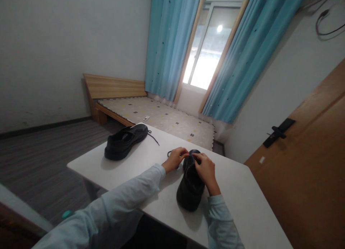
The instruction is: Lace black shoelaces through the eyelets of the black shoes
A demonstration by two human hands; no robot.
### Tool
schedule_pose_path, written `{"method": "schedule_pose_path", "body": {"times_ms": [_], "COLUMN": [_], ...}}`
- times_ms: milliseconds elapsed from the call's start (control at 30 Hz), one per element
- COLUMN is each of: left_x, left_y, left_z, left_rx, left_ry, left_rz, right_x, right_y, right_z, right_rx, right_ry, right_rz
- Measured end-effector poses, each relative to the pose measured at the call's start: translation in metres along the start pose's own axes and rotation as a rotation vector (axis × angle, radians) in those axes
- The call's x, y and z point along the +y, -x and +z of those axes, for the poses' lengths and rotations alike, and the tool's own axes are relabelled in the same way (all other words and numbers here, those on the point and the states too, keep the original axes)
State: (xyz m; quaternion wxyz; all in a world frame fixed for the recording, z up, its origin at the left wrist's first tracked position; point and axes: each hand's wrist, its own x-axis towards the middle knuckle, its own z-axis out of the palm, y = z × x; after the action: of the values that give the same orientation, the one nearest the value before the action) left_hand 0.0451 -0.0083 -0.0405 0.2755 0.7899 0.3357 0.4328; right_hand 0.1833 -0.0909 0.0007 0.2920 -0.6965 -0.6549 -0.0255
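A black shoe [190, 191] rests on the white table [231, 220], its heel toward me and its toe pointing away. Both my hands meet over its lacing area. My left hand [176, 159] comes in from the left with its fingers pinched close to the front of the shoe; a loop of dark shoelace shows just behind it. From the right, my right hand [206, 168] is closed at the same spot, thumb and fingers together. What lies between the fingertips is too small and dark to make out. Farther left stands a second black shoe [125, 143], with a loose lace [154, 137] trailing from its toe end.
Beyond the table is a wooden bed with a patterned mattress [167, 121], a small white object [146, 118] on it. Blue curtains [175, 44] frame a window at the back. A wooden door [304, 162] with a black handle stands on the right.
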Motion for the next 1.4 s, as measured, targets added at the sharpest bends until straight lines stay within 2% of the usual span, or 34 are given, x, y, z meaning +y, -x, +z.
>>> {"method": "schedule_pose_path", "body": {"times_ms": [167,367,833,1067,1400], "left_x": [-0.0017,-0.0033,-0.0046,-0.0063,0.0031], "left_y": [0.0003,0.0001,0.001,0.0009,0.0002], "left_z": [0.0011,0.0007,0.0005,0.0006,-0.0043], "left_rx": [-0.008,-0.025,-0.04,-0.038,-0.02], "left_ry": [0.026,0.055,0.1,0.121,0.119], "left_rz": [0.012,0.015,-0.009,0.036,0.058], "right_x": [-0.0013,-0.001,-0.0014,-0.0026,-0.0046], "right_y": [0.0021,0.001,0.0004,0.0,0.0047], "right_z": [0.0024,0.0044,0.0031,0.0032,0.0027], "right_rx": [0.038,0.05,0.028,0.006,0.109], "right_ry": [0.06,0.096,0.108,0.142,0.056], "right_rz": [-0.024,0.015,0.0,0.005,-0.001]}}
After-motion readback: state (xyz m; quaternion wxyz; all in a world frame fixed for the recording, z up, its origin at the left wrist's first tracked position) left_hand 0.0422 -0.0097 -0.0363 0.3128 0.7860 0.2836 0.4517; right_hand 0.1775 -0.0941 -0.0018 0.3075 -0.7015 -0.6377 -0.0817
